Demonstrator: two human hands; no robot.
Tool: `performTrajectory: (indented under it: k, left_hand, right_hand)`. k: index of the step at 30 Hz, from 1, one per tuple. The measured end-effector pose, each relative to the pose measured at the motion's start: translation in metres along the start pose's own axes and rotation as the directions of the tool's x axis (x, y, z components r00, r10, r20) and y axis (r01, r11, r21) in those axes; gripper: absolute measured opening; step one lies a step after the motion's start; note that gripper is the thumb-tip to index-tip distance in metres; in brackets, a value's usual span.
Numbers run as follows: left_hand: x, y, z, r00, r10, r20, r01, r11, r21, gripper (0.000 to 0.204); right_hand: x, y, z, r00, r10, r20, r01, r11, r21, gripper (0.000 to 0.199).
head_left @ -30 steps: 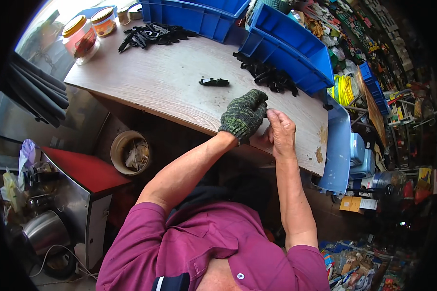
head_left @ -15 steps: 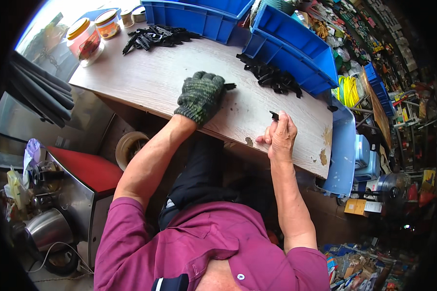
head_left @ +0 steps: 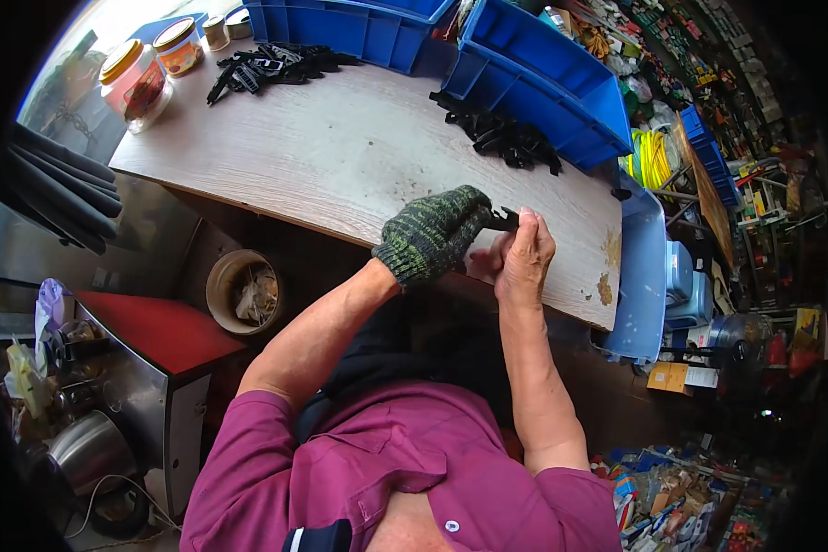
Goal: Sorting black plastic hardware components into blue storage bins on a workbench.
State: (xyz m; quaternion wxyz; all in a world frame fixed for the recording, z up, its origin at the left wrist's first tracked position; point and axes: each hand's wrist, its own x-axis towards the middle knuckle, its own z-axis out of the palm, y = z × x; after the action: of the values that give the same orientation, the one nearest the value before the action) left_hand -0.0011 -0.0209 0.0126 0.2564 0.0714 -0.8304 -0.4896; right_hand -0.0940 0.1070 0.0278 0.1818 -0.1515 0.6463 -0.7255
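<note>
Gloved left hand (head_left: 431,235) and bare right hand (head_left: 523,256) meet over the surface (head_left: 340,156) near edge, forearms angled inward. Both sets of fingers pinch shut on one black clip (head_left: 503,219), near the clip pile (head_left: 501,138).

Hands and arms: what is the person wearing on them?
The left hand wears a knitted glove, mottled dark green and black, with a ribbed cuff. The right hand is bare. Both forearms are uncovered; short magenta sleeves end above the elbows.

Wooden table (head_left: 340,156): black parts (head_left: 501,138), jars (head_left: 138,78).
</note>
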Motion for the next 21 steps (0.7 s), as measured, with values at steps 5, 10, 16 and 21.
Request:
performTrajectory:
  k: [5,10,16,21]
  left_hand:
    - [0.007,0.020,0.039,0.985,-0.132,-0.115,0.106,0.973,-0.207,0.028]
    - [0.006,0.027,0.050,0.983,-0.139,-0.116,0.116,0.976,-0.187,0.037]
    - [-0.004,0.004,0.007,0.990,0.079,-0.113,-0.057,0.981,0.183,0.040]
    - [0.035,-0.074,-0.121,0.810,0.314,-0.495,0.274,0.543,0.793,0.031]
  right_hand:
    - [0.003,0.011,-0.009,0.977,-0.190,-0.100,0.178,0.977,-0.120,0.023]
    - [0.010,0.016,-0.027,0.982,-0.161,-0.101,0.152,0.985,-0.085,0.024]
    - [0.002,0.008,-0.016,0.997,-0.058,-0.046,0.058,0.998,-0.007,0.024]
    - [-0.001,0.005,-0.014,0.998,0.023,-0.054,-0.017,0.995,0.095,0.030]
